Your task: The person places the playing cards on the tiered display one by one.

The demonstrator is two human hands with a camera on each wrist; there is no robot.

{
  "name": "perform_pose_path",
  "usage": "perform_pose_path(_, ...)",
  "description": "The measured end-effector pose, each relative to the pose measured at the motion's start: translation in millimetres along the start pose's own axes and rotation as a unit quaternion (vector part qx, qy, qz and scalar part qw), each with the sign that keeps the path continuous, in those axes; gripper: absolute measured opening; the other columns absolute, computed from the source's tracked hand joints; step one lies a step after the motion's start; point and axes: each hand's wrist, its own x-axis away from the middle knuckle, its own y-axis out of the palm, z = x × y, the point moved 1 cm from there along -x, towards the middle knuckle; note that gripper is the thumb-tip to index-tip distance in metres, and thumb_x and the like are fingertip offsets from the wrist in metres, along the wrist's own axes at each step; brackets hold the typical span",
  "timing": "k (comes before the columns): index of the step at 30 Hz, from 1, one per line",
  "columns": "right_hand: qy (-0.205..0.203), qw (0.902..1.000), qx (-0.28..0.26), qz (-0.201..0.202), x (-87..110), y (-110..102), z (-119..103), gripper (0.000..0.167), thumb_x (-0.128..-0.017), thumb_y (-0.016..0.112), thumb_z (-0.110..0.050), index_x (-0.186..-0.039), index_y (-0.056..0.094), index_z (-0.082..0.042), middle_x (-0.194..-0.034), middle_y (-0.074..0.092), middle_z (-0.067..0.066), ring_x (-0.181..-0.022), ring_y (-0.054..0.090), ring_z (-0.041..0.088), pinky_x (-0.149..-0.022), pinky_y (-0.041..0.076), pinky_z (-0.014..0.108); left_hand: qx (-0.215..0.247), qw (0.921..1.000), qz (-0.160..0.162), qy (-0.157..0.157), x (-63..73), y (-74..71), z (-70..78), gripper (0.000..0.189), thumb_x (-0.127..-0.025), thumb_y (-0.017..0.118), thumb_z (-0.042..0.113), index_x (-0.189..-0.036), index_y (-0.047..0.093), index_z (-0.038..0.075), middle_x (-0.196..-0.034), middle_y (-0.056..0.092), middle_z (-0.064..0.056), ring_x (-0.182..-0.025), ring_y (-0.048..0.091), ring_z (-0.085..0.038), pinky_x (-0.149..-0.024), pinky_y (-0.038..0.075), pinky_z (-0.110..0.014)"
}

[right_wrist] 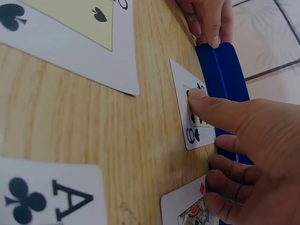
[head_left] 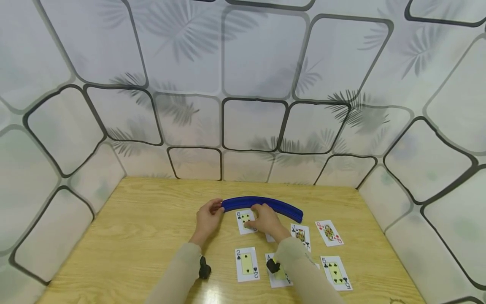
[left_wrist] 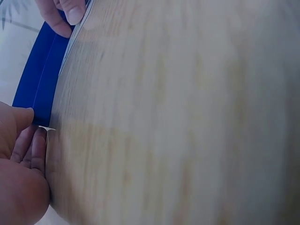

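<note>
A long curved blue card holder (head_left: pixel 262 202) lies at the far part of the table. My left hand (head_left: pixel 209 216) pinches its left end, thumb on the near side, as the left wrist view also shows. With my right hand (head_left: pixel 265 220) I hold a six of spades (right_wrist: pixel 182 105) against the holder's near side. The right thumb (right_wrist: pixel 211 105) lies across the card's face, and the other fingers curl by the card's edge and the holder. Below these fingers is a face card (right_wrist: pixel 173 206) with a red diamond, mostly hidden by the hand in the head view.
Nearer me lie a two of spades (head_left: pixel 247 264), an ace of clubs (head_left: pixel 282 280) and a five of clubs (head_left: pixel 336 273). A jack of clubs (head_left: pixel 301 235) and queen of diamonds (head_left: pixel 329 233) lie right of my right hand. A patterned wall (head_left: pixel 250 126) encloses the wooden table (head_left: pixel 133 236).
</note>
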Motion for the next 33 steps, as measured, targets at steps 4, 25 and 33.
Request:
perform_pose_path(4, 0.004, 1.0, -0.002, -0.008, 0.4, -1.3, -1.6, 0.067, -0.085, 0.09, -0.034, -0.14, 0.064, -0.005, -0.137, 0.067, 0.017, -0.129, 0.06, 0.038, -0.111, 0.051, 0.053, 0.003, 0.9995, -0.016, -0.027, -0.2, -1.4, 1.1, 0.03, -0.096, 0.069, -0.004, -0.127, 0.07, -0.005, -0.115, 0.075, -0.023, -0.109, 0.072, -0.038, -0.096, 0.061, -0.046)
perform_pose_path(25, 0.01, 0.9998, 0.002, -0.02, -3.3, -1.4, -3.8, 0.071, -0.084, 0.091, -0.035, -0.14, 0.062, -0.003, -0.134, 0.069, 0.016, -0.124, 0.065, 0.035, -0.107, 0.055, 0.051, -0.003, 0.9988, -0.025, -0.043, -0.4, -4.7, 1.7, 0.027, -0.098, 0.069, -0.002, -0.125, 0.073, -0.001, -0.119, 0.076, -0.02, -0.111, 0.073, -0.036, -0.098, 0.06, -0.047)
perform_pose_path(33, 0.014, 0.9995, 0.008, -0.025, -2.5, -1.5, -5.1, 0.07, -0.084, 0.091, -0.034, -0.138, 0.062, -0.001, -0.131, 0.07, 0.017, -0.119, 0.066, 0.033, -0.104, 0.056, 0.05, -0.014, 0.9986, -0.026, -0.044, -0.5, -3.5, 0.4, 0.026, -0.098, 0.069, -0.002, -0.124, 0.074, 0.0, -0.119, 0.077, -0.019, -0.111, 0.073, -0.035, -0.098, 0.06, -0.047)
